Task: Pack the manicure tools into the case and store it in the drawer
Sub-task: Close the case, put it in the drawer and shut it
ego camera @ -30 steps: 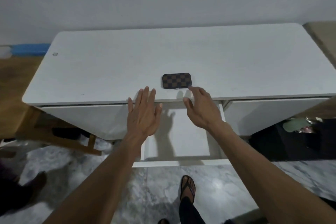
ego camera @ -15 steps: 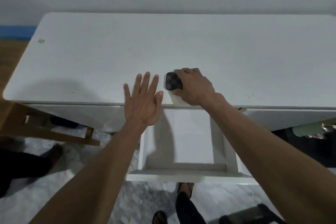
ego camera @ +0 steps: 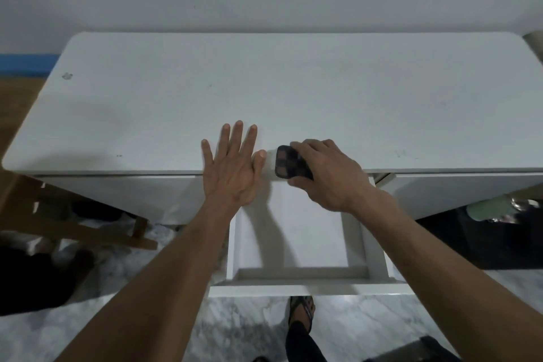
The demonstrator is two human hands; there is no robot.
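The brown checkered manicure case (ego camera: 286, 162) is closed and tilted, held at the front edge of the white table (ego camera: 293, 91). My right hand (ego camera: 329, 176) grips it from the right, with fingers over its top and the thumb below. My left hand (ego camera: 233, 169) is flat and spread, fingers apart, over the table's front edge just left of the case, holding nothing. Below both hands the white drawer (ego camera: 302, 272) stands pulled out, and its inside looks bare.
A wooden chair frame (ego camera: 88, 226) stands under the table's left end. Dark objects and a green item (ego camera: 487, 209) sit under the right side. My sandalled foot (ego camera: 301, 314) stands on the marble floor in front of the drawer.
My right hand closed on the case and has lifted and tilted it toward the table's front edge, over the drawer. My left hand stays spread in much the same place.
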